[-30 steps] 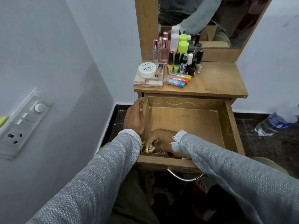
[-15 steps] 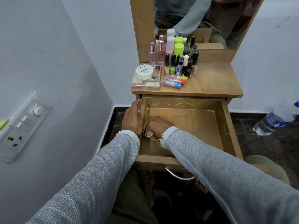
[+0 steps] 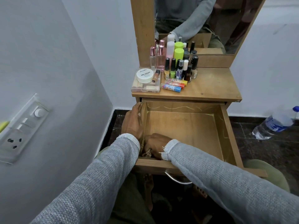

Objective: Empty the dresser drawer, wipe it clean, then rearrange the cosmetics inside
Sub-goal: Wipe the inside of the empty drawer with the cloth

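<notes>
- The wooden drawer (image 3: pixel 186 126) was pulled out, its floor bare.
- The right hand (image 3: pixel 156 145) gripped a cloth (image 3: pixel 145 151) in the near-left corner.
- The left hand (image 3: pixel 133 122) lay flat on the left wall.
- The cosmetics (image 3: pixel 171 70) stood on the worktop (image 3: pixel 210 88).

Round white jar (image 3: pixel 145 75), upper centre of frame, on a clear case: lid reads "zudio" w/ "NAIL POLISH" below; smaller line under that illegible.

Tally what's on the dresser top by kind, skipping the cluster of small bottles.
Pink-capped perfume bottles: 2
Lime-capped bottle: 1
White-capped pink bottle: 1
White jar: 1
Clear palette: 1
Gloss tube: 1
Lip balm sticks: 3
Total: 10
</notes>
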The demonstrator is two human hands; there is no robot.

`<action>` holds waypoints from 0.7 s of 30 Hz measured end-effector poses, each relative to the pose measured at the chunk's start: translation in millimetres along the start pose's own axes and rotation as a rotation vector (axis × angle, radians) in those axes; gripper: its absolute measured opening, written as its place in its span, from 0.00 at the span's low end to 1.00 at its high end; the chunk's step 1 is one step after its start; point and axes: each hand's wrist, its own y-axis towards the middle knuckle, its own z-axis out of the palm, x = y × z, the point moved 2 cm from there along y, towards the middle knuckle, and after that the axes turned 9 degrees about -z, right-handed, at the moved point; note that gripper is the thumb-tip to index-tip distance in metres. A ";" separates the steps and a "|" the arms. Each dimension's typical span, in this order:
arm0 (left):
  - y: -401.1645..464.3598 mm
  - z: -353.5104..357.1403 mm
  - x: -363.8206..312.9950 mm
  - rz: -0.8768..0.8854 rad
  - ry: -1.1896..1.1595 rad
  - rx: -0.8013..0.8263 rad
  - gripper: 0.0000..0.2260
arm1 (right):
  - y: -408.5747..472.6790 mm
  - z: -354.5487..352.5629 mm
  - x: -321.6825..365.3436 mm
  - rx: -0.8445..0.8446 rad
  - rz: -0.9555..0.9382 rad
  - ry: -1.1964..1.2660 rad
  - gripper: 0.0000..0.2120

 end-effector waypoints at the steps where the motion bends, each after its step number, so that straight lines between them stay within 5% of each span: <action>1: -0.2 -1.0 -1.3 0.002 0.006 -0.001 0.22 | 0.2 -2.1 -0.1 -0.022 0.011 -0.014 0.11; 11: 3.9 1.6 3.6 -0.086 0.039 0.031 0.21 | 3.7 -34.1 -11.2 -0.219 0.194 0.014 0.15; 17: 1.1 2.9 7.2 -0.085 0.035 0.038 0.21 | -4.7 -4.6 -2.5 -0.084 -0.017 0.077 0.11; 21: 1.1 1.5 6.7 -0.074 0.012 0.039 0.20 | -1.8 -11.7 -7.9 -0.246 0.042 0.007 0.13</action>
